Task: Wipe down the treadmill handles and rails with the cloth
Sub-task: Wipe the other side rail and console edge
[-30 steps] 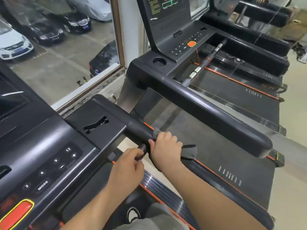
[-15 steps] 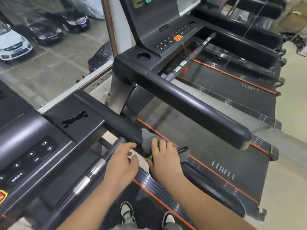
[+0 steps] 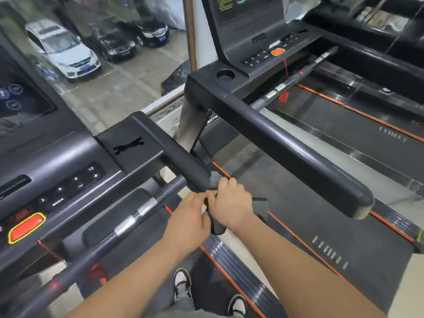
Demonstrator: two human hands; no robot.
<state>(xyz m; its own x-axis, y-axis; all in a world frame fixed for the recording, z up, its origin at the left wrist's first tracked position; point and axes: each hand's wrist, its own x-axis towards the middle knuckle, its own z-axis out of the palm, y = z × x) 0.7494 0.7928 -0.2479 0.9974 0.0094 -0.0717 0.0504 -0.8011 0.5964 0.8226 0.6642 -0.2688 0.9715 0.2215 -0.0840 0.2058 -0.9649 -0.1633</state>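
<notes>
Cloth (image 3: 260, 208), one, wraps one rail (image 3: 183, 161); two hands together, right hand (image 3: 231, 203) gripping it, left hand (image 3: 188, 219) seemingly pinching.

The left hand (image 3: 190, 216) and right hand (image 3: 231, 203) are bare, forearms (image 3: 298, 260) too; below, grey trousers (image 3: 181, 309) and black-and-white sneakers (image 3: 182, 284).

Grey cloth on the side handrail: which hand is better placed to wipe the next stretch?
Probably the right hand: it wraps the grey cloth around the side handrail, while the left hand only pinches the cloth's edge.
</notes>
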